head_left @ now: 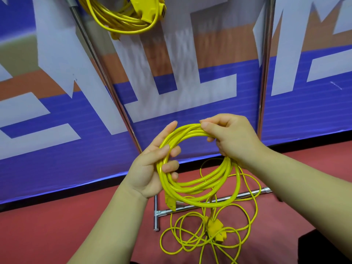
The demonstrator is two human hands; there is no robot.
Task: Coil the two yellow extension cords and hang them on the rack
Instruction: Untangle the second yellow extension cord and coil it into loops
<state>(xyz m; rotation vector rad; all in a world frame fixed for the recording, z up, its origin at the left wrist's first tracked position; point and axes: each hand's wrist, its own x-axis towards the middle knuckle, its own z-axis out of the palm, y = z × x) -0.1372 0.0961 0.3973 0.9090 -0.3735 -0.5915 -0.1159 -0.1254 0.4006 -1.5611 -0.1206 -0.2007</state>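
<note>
Loops of the second cord (198, 184) sat in the left hand (146, 168), its fingers curled round the bundle to keep the turns stacked, while the right hand (234, 138) pinched the top, seemingly to add another turn. Its loose end (216, 230) lay tangled on the floor (57, 225); the first cord (122, 21) hung coiled on the rack (99, 60) above.

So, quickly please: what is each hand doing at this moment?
Left hand: closed around the left side of the coil of yellow cord.
Right hand: closed on the same coil, gripping its top.
</note>
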